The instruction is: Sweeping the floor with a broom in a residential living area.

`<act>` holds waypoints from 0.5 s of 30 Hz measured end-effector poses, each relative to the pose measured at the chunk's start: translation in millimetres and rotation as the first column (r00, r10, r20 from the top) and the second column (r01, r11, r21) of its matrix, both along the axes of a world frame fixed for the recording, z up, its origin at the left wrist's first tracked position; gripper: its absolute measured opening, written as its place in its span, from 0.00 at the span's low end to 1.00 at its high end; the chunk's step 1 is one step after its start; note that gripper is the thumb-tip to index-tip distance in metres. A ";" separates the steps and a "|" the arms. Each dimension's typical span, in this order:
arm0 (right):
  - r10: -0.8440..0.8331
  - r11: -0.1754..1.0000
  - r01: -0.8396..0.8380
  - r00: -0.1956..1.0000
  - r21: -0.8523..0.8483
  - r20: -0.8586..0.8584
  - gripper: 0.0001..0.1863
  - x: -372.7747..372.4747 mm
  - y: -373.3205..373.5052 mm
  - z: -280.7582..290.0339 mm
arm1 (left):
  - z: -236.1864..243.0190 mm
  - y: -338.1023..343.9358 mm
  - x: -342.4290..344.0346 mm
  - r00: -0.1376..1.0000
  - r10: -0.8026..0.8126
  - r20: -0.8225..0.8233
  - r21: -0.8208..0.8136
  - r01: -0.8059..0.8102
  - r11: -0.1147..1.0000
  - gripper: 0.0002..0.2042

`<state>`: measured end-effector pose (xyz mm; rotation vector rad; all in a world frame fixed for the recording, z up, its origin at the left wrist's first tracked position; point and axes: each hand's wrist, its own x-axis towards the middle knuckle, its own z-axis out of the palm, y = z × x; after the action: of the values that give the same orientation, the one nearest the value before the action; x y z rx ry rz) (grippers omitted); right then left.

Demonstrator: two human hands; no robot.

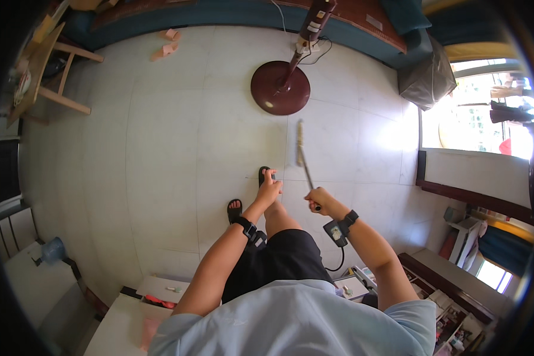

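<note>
My right hand is closed round the upper end of a long-handled floor tool. Its thin handle slants forward to a narrow, pale, fuzzy head on the floor; whether that is a broom or a mop cannot be told. My left hand hangs in front of my leg, fingers loosely bent and apart, with nothing seen in it. Just ahead of the tool's head stands the round maroon base of a pole stand. Black sandals are on my feet.
Pale tiles cover the floor. Pink slippers lie far left, near a wooden stool. A cable trails behind the pole. At the far right, a dark covered box stands by a bright window. White cabinets flank me behind.
</note>
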<state>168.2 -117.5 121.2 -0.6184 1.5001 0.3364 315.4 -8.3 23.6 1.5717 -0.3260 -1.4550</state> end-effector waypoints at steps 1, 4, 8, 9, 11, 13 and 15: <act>-0.013 0.999 0.011 0.999 -0.033 -0.045 0.09 -14.5 -18.6 -11.8 | -2.6 -10.3 -4.5 0.999 -0.039 0.025 -0.008 0.040 0.999 0.22; 0.015 0.999 -0.021 0.992 -0.049 -0.126 0.08 -41.4 -58.0 -60.6 | -8.3 -33.4 -15.6 0.994 -0.093 0.056 0.010 0.092 0.996 0.21; 0.941 -0.340 -0.762 -0.276 -0.551 -0.197 0.04 -47.0 -87.6 -119.6 | -12.8 -49.6 -18.9 0.992 -0.096 0.085 0.122 0.085 0.989 0.21; 0.927 -0.374 -0.765 -0.325 -0.524 -0.187 0.05 -37.0 -81.7 -129.8 | -13.7 -51.6 -16.4 0.991 -0.088 0.100 0.074 0.081 0.994 0.21; 0.872 -0.487 -0.758 -0.450 -0.435 -0.193 0.06 -8.0 -51.7 -137.9 | -14.3 -52.6 -9.8 0.993 0.085 0.080 0.062 -0.090 0.994 0.21; 0.859 -0.509 -0.743 -0.473 -0.435 -0.197 0.07 14.9 -24.3 -127.3 | -14.1 -52.6 0.6 0.992 0.111 0.066 0.092 -0.116 0.989 0.20; 0.980 0.195 -0.960 0.200 -0.202 -0.006 0.20 33.2 -2.6 -114.5 | -11.9 -52.4 6.8 0.978 0.162 0.135 0.195 -0.186 0.963 0.19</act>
<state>201.5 -120.1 6.6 -1.7226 0.7703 1.1640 322.3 -60.7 11.7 1.8103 -0.1017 -1.2949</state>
